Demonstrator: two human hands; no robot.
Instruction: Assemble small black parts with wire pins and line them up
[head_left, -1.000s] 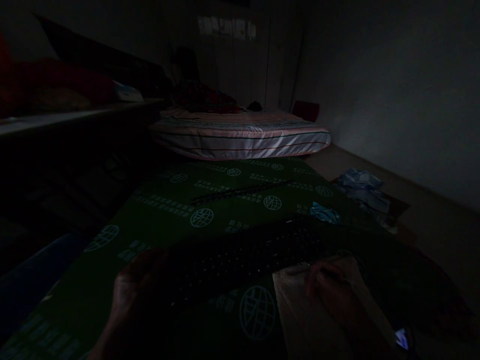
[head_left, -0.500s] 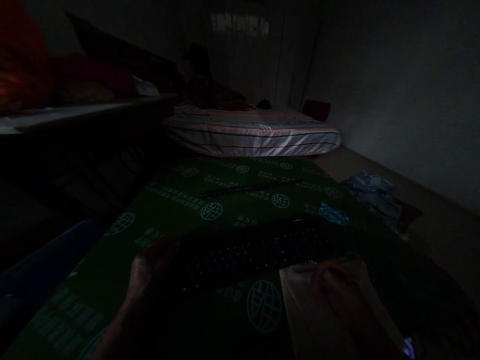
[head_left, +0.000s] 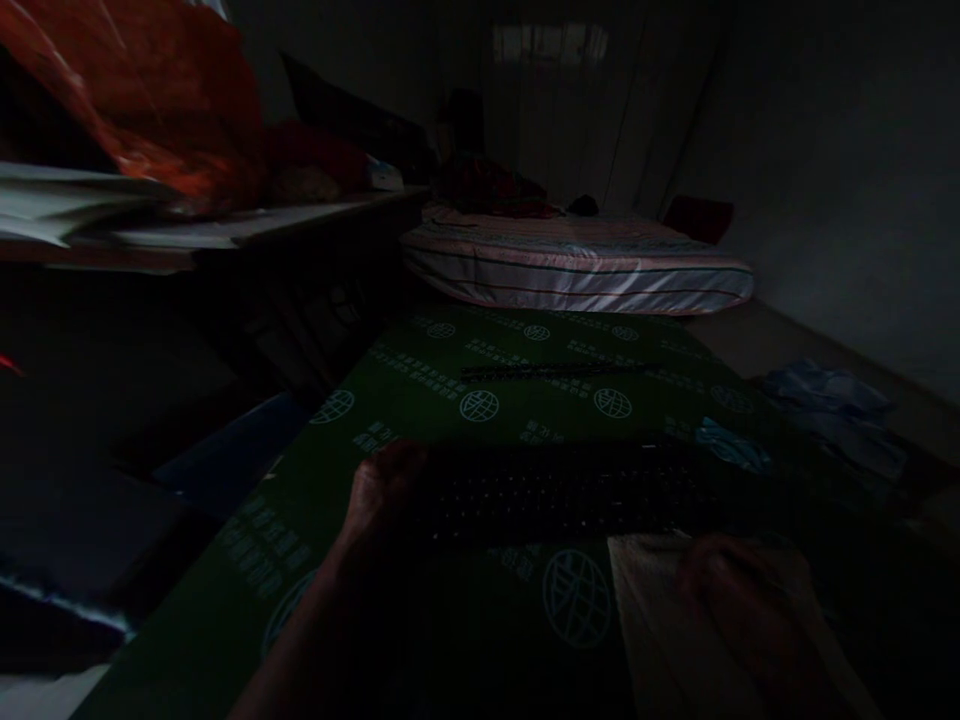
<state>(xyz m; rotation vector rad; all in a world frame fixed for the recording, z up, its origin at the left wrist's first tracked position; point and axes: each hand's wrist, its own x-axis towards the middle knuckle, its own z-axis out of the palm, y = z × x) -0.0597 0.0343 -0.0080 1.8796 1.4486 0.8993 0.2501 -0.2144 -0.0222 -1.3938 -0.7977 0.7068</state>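
The scene is very dark. A black keyboard (head_left: 562,500) lies crosswise in front of me, its keys showing as faint pale specks. My left hand (head_left: 386,485) is closed around the keyboard's left end. Near its lower right edge, my right hand (head_left: 731,585) is closed on a pale cloth (head_left: 652,620), which spreads down toward me. Shadow hides most of the right fingers. Under all this is a green surface (head_left: 420,400) printed with white globe emblems and lettering.
A long, thin black strip (head_left: 555,372) lies farther back. To the right is a crumpled light-blue cloth (head_left: 731,445). A striped mattress (head_left: 577,270) stands beyond the green surface. On the left, a shelf (head_left: 315,212) bears an orange plastic bag (head_left: 172,100). Clothes (head_left: 832,405) lie at right.
The view has swung left, so everything appears shifted right and more of the shelf shows. My left hand still grips the keyboard, and my right hand stays at the pale cloth.
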